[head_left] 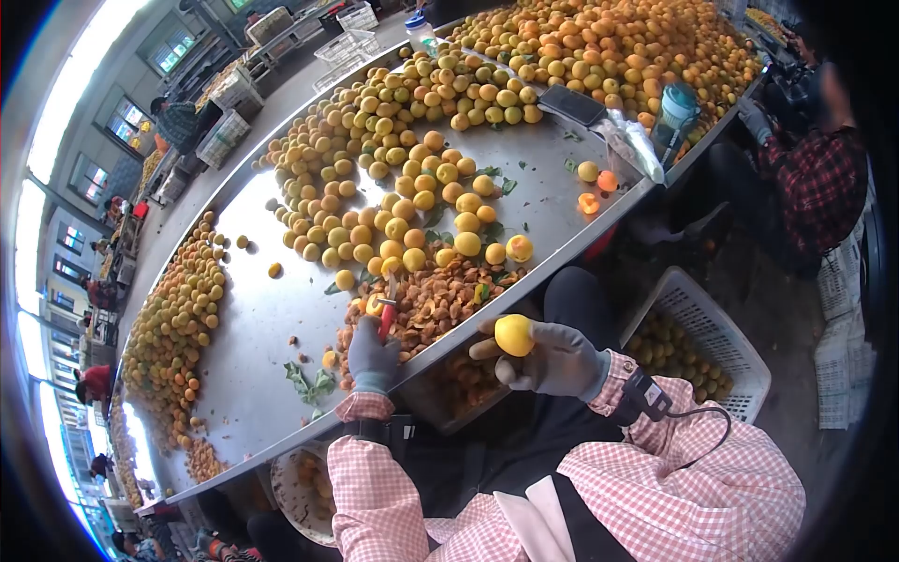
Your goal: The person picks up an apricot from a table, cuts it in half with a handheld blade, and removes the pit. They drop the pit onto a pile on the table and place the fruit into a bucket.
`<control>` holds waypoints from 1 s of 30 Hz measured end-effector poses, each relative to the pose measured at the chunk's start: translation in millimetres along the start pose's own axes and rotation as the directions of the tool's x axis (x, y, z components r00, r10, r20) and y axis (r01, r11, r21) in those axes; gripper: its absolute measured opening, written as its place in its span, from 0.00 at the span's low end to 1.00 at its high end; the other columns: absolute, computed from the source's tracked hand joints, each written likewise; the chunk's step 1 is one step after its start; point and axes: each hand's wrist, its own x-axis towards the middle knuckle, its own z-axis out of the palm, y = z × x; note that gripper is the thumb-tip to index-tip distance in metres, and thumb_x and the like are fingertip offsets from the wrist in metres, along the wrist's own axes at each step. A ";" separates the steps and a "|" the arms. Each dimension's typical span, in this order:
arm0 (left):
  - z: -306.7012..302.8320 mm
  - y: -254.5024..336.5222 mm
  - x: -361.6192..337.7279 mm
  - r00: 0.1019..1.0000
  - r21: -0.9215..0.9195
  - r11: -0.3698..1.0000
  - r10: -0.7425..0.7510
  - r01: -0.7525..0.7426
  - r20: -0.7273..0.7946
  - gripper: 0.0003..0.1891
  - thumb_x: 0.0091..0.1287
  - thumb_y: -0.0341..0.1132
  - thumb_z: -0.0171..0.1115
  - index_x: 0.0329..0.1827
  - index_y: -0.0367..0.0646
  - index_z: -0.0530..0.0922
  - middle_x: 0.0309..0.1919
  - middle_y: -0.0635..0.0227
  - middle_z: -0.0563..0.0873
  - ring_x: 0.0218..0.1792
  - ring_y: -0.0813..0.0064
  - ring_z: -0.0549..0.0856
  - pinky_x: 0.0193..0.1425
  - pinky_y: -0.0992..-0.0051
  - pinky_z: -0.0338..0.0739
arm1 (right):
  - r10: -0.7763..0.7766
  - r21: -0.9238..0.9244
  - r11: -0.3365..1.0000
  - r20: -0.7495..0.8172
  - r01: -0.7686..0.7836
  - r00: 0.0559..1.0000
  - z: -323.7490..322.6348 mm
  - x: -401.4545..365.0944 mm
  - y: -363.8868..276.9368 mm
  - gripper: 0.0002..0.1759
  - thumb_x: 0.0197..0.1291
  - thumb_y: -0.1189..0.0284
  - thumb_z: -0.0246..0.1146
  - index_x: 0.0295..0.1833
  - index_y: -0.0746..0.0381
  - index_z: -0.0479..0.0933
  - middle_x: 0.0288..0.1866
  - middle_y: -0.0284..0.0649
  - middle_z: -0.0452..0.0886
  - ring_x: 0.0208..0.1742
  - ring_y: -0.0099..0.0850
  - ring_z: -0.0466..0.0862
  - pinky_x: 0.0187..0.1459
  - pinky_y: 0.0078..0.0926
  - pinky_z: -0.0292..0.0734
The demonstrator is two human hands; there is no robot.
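My left hand [373, 358], in a grey glove, is closed around the red handle of a small knife [387, 320], its blade pointing away from me. It rests by a heap of brown apricot pits [435, 307] at the near edge of the metal table [257, 347]. An orange apricot [375, 305] lies right beside the knife. My gloved right hand [560, 361] holds a yellow apricot [514, 334] in its fingers, just outside the table's rim. Beyond the pits spreads a large bank of whole apricots [393, 225] with a few green leaves.
A phone [572, 106], a teal-lidded bottle [676, 117] and a plastic bag [637, 145] lie on the right side. A white crate [749, 375] of fruit stands at my right, a white bucket [286, 496] below left. A co-worker in a plaid shirt [824, 187] sits at right.
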 end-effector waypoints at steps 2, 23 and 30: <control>-0.7 -5.7 1.1 0.999 -0.060 0.998 0.001 -0.003 -0.044 0.16 0.52 0.32 0.64 0.44 0.44 0.73 0.33 0.55 0.82 0.35 0.51 0.82 0.41 0.58 0.76 | -0.047 -0.017 0.999 -0.020 0.046 0.999 -12.5 3.2 5.0 0.27 0.64 0.67 0.60 0.67 0.61 0.64 0.61 0.49 0.74 0.51 0.36 0.81 0.44 0.23 0.79; -70.9 66.5 -92.8 0.905 -0.899 0.114 -0.097 0.423 0.414 0.21 0.61 0.25 0.65 0.58 0.41 0.73 0.28 0.75 0.78 0.17 0.89 0.71 0.17 0.86 0.64 | -0.246 -0.507 0.856 -0.220 0.105 0.944 -5.4 15.8 26.2 0.29 0.54 0.82 0.67 0.62 0.60 0.67 0.54 0.38 0.75 0.50 0.29 0.80 0.53 0.26 0.78; -61.6 87.7 -138.6 0.762 -0.784 0.206 0.187 0.586 0.620 0.22 0.60 0.27 0.68 0.57 0.39 0.73 0.39 0.71 0.81 0.22 0.88 0.74 0.25 0.87 0.68 | -0.195 -0.692 0.718 -0.108 0.067 0.975 11.5 5.8 39.6 0.34 0.50 0.83 0.71 0.62 0.60 0.67 0.54 0.34 0.73 0.55 0.25 0.78 0.59 0.24 0.75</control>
